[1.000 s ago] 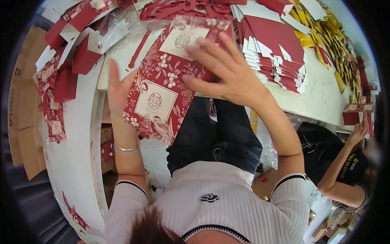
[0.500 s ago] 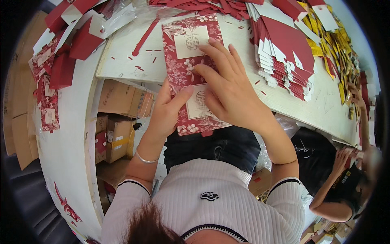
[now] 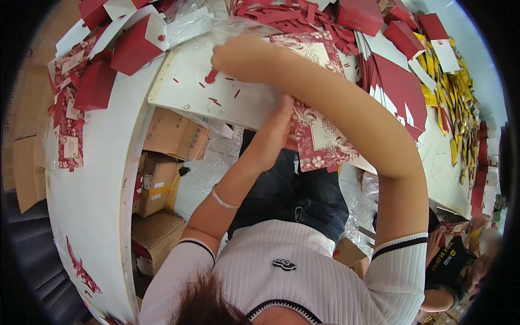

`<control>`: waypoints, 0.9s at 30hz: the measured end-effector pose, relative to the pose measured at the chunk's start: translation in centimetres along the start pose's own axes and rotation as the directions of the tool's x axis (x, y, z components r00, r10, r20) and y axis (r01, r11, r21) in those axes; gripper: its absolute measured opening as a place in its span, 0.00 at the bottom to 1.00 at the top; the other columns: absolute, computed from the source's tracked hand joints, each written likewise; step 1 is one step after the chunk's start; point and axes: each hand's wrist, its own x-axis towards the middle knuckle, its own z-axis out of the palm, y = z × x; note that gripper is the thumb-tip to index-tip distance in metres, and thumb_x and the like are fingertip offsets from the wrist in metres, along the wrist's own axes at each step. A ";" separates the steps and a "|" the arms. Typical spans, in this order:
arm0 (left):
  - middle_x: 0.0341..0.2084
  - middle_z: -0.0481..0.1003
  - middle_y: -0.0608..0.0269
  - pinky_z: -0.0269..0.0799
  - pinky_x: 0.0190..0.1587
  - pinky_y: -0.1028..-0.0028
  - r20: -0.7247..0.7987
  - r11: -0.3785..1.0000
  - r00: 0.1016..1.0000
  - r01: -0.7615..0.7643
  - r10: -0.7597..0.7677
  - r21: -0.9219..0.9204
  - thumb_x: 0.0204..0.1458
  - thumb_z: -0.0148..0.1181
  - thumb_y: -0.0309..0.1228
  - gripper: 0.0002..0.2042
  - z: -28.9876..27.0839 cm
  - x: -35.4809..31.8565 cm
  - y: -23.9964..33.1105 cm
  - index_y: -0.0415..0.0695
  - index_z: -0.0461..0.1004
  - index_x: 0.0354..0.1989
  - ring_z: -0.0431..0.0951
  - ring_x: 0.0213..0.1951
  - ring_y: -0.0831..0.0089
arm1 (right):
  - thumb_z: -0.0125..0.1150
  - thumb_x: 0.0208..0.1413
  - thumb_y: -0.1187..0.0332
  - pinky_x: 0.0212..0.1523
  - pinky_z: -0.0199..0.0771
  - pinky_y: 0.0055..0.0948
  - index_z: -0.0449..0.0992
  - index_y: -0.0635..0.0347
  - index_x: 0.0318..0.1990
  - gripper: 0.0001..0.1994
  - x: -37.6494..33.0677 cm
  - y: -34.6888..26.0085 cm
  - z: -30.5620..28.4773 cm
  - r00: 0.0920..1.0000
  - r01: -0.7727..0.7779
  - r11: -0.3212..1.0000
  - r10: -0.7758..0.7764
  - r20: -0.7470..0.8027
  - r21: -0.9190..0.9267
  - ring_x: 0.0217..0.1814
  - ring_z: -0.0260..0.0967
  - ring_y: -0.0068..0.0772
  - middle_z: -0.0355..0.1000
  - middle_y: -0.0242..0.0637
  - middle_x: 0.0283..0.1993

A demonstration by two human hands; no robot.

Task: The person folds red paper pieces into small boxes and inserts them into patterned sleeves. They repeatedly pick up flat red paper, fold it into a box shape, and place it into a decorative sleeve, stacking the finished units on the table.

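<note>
My left hand holds a red card sleeve by its left edge, at the table's near edge. The sleeve has white flower prints and cream panels. My right forearm crosses over the sleeve and hides part of it. My right hand is at the table's far left, with its fingers curled over a narrow red strip. Only the strip's rounded near end shows below the hand. What the fingertips hold is hidden.
Red boxes and floral card pieces lie at the left, with clear plastic beside them. Loose red strips are heaped at the back. Folded red cartons and yellow packets lie right. A co-worker's hand shows at lower right.
My right hand has left the sleeve and swung left across the table to the red strip. The left hand still holds the sleeve, now further right in the picture. The whole view has shifted.
</note>
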 end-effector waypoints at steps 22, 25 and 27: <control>0.27 0.72 0.59 0.67 0.19 0.81 -0.057 0.890 0.900 -0.415 0.432 0.189 0.56 0.47 0.37 0.16 1.5 -4.1 3.7 0.35 0.70 0.41 0.68 0.22 0.81 | 0.54 0.52 0.71 0.34 0.67 0.23 0.72 0.68 0.31 0.07 -15.9 -9.7 -3.5 0.564 0.495 -0.024 0.769 -0.300 0.869 0.32 0.67 0.28 0.70 0.42 0.32; 0.30 0.73 0.60 0.68 0.20 0.83 -0.040 0.810 0.856 -0.472 0.516 0.348 0.51 0.53 0.25 0.09 3.3 -4.6 2.6 0.34 0.71 0.39 0.69 0.21 0.84 | 0.54 0.51 0.78 0.35 0.64 0.17 0.72 0.67 0.35 0.05 -17.8 -12.5 -2.2 0.546 0.580 -0.142 0.799 -0.253 0.802 0.35 0.66 0.19 0.70 0.33 0.32; 0.31 0.73 0.61 0.69 0.22 0.83 0.029 0.680 0.832 -0.473 0.554 0.560 0.51 0.52 0.23 0.09 4.5 -5.1 1.4 0.33 0.70 0.40 0.70 0.23 0.83 | 0.54 0.51 0.78 0.35 0.64 0.16 0.72 0.67 0.34 0.04 -18.9 -13.2 -1.6 0.518 0.554 -0.147 0.831 -0.201 0.819 0.34 0.66 0.18 0.70 0.33 0.32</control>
